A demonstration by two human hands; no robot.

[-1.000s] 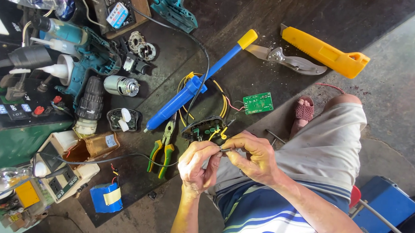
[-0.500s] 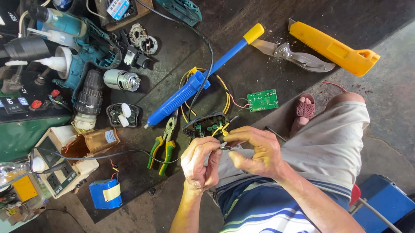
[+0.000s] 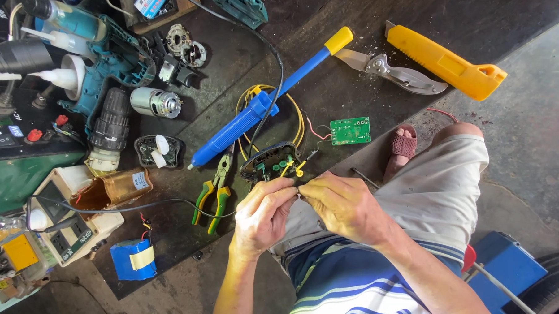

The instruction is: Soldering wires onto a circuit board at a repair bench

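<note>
Black housing (image 3: 270, 161) still pinched, hands (image 3: 262, 215) steady

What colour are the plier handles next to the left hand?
Green and yellow on the pliers, lying just left of the left hand; head view.

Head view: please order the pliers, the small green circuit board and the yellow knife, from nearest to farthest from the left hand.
1. Pliers, just left of the left hand.
2. Green circuit board, up and right.
3. Yellow knife, far upper right.
</note>
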